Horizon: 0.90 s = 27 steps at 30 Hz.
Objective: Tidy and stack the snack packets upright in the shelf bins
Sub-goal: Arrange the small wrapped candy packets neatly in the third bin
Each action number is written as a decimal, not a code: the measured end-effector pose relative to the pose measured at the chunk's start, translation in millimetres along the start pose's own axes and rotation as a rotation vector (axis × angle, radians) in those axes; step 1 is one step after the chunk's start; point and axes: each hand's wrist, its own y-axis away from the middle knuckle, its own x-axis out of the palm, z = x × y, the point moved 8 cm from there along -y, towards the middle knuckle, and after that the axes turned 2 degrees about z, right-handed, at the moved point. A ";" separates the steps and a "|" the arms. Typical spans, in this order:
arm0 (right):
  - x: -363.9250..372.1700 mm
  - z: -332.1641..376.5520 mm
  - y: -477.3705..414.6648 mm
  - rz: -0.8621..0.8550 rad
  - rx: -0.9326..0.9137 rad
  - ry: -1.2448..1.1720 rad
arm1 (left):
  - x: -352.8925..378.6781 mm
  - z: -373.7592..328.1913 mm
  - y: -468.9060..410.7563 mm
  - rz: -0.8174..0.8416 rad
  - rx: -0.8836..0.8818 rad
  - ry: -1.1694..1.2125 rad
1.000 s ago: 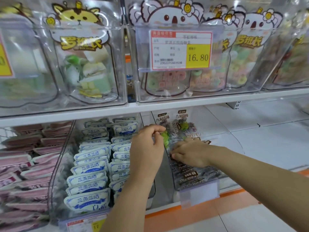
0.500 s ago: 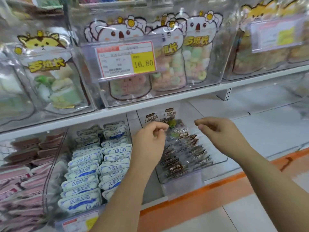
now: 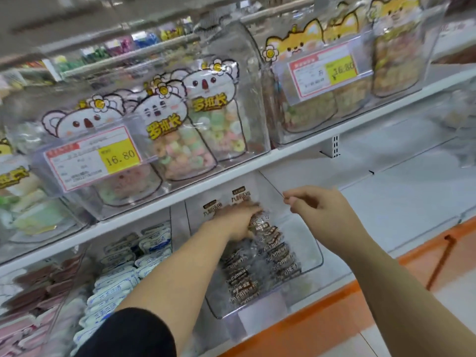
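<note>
A clear bin [image 3: 310, 244] on the lower shelf holds several brown-labelled snack packets [image 3: 273, 253] in two rows that lean backward. My left hand [image 3: 235, 220] reaches deep into this bin, its fingers lying on the rear packets; blur hides whether it grips one. My right hand [image 3: 318, 211] hovers over the bin's right side with thumb and forefinger pinched together near the top edge of the right wall. I see nothing between those fingers.
Left of this bin stand a bin of white-and-blue packets [image 3: 121, 282] and one of pink packets [image 3: 33, 295]. The upper shelf carries clear bins of koala candy pouches [image 3: 213, 124] with price tags [image 3: 95, 158]. White shelf board [image 3: 401, 202] extends right, edged in orange [image 3: 334, 300].
My left hand has pushed forward from above the packets into the back of the bin. The right hand stays pinched near the bin's right wall. The view has swung right and up.
</note>
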 end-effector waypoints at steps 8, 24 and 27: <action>-7.2 -15.2 -3.6 0.006 0.062 -0.034 | -12.6 4.3 -0.6 -0.083 -0.053 0.037; 45.1 -1.7 21.3 0.393 0.432 -0.802 | -69.7 -40.5 105.6 -0.770 0.044 0.574; 37.1 -18.3 20.0 0.194 0.467 -0.746 | -56.9 -62.4 100.4 -0.638 0.239 0.509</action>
